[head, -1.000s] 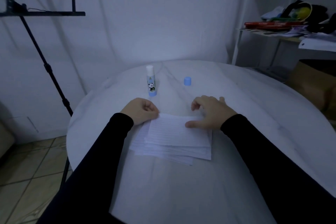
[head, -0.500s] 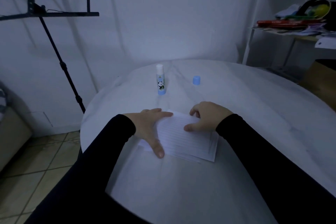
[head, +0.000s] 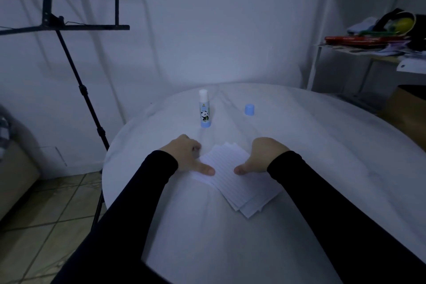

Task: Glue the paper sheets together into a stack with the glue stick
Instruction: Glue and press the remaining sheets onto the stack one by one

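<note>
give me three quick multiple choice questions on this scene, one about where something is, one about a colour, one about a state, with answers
1. Where does the loose cap stand relative to the glue stick?
A. to its right on the table
B. on top of it
C. on the paper stack

2. What colour is the cap?
A. red
B. blue
C. black

3. What state is the glue stick in?
A. lying on its side with its cap on
B. held in the left hand
C. upright and uncapped

Answers
1. A: the cap sits apart on the table, right of the stick.
2. B: it is light blue, like the stick's base.
3. C: it stands on its base with its white top bare, while the left hand and right hand are down at the paper stack, neither holding the stick.
</note>
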Tool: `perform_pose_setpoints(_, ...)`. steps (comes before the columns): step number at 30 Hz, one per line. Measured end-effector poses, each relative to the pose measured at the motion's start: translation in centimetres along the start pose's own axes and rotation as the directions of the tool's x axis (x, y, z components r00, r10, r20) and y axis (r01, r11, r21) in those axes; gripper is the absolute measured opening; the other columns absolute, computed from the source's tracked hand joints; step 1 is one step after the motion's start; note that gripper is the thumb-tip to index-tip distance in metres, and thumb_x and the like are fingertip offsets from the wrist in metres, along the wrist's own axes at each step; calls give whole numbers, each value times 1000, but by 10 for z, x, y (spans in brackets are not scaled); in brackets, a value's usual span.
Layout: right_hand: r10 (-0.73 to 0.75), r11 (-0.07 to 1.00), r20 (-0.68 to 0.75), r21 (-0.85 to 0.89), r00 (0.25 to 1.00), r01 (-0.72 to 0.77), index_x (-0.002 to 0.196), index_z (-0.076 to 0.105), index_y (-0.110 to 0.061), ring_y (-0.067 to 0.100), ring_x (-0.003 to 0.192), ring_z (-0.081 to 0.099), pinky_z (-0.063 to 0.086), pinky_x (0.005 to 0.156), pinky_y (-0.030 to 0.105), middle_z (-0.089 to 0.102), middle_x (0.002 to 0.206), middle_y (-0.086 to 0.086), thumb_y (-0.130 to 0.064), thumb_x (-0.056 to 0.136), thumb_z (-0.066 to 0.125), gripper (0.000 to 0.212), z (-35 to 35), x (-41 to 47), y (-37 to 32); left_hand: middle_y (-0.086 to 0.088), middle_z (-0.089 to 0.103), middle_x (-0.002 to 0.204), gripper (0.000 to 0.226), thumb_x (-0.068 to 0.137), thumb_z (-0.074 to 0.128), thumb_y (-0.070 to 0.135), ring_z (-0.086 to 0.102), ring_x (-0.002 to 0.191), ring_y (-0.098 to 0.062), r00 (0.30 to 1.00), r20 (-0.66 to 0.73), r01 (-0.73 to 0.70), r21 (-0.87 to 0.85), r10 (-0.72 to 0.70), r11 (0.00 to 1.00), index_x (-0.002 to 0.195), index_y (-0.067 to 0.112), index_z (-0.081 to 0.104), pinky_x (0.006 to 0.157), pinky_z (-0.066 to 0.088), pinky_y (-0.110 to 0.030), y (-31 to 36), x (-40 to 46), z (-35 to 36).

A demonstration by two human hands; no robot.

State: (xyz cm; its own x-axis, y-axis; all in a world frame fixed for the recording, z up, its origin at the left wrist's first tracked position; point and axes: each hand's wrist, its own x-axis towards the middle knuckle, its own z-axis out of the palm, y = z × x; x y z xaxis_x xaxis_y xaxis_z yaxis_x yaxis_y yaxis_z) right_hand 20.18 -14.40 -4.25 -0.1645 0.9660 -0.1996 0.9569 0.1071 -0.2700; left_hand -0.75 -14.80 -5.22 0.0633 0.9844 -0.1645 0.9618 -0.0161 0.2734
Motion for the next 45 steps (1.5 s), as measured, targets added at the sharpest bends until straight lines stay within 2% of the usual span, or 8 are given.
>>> perform_pose_setpoints(4,22,1000,13,22,1000,-22,118,51,-7,23,102,56,47,81,30,57,113,7,-52,70,76,70,0,-1,1,2,46,123,84,62,82,52,48,109,-14,1000,-18,-27,-76,25,997,131,15,52,93,36,-21,4,2,-1)
perform_pose_setpoints(7,14,1000,26,18,1000,-15,123,49,-6,24,110,55,44,82,28,56,122,8,-52,73,74,72,0,-3,1,5,46,116,82,62,84,48,45,102,-10,1000,-19,-26,-95,24,995,131,15,52,88,33,-19,4,4,-1)
perform_pose_setpoints(17,12,999,57,36,998,-14,121,50,-7,24,109,56,48,93,35,57,120,7,-52,68,78,75,-1,-2,1,7,47,113,79,61,85,45,44,100,-10,1000,-22,-16,-107,14,994,127,17,53,85,32,-19,5,7,-2)
perform_pose_setpoints(23,-18,996,15,85,1000,16,120,49,-5,24,110,54,46,83,28,55,120,8,-42,69,81,71,-3,-5,-2,7,47,114,78,60,85,46,45,101,-10,1000,-26,-14,-122,11,992,126,19,54,85,33,-20,4,8,0)
perform_pose_setpoints(28,-2,978,99,206,995,-19,107,53,-8,21,94,56,45,73,27,56,103,5,-39,62,86,64,-10,-3,3,6,48,114,76,62,85,44,46,102,-10,999,-17,-32,-126,30,992,128,22,54,86,32,-20,8,9,-1)
perform_pose_setpoints(31,-18,965,134,263,991,-18,112,55,-6,21,93,56,46,75,27,57,102,4,-38,64,85,65,-9,0,7,7,48,113,76,62,85,45,46,102,-11,999,-14,-32,-131,31,991,128,22,54,87,33,-21,10,10,-1)
perform_pose_setpoints(41,-73,906,-80,411,994,100,107,65,-7,21,95,61,47,78,26,66,105,6,-24,71,80,43,-1,10,15,4,59,111,61,66,81,48,53,97,-10,996,-91,-15,-174,-1,985,116,19,62,81,36,-19,18,16,3)
perform_pose_setpoints(45,-96,893,-122,427,988,140,108,63,-7,22,97,62,51,83,31,66,106,7,-21,71,79,42,3,12,14,0,63,105,58,66,79,53,59,96,-16,997,-75,-5,-151,-7,989,107,15,65,84,45,-28,25,17,4)
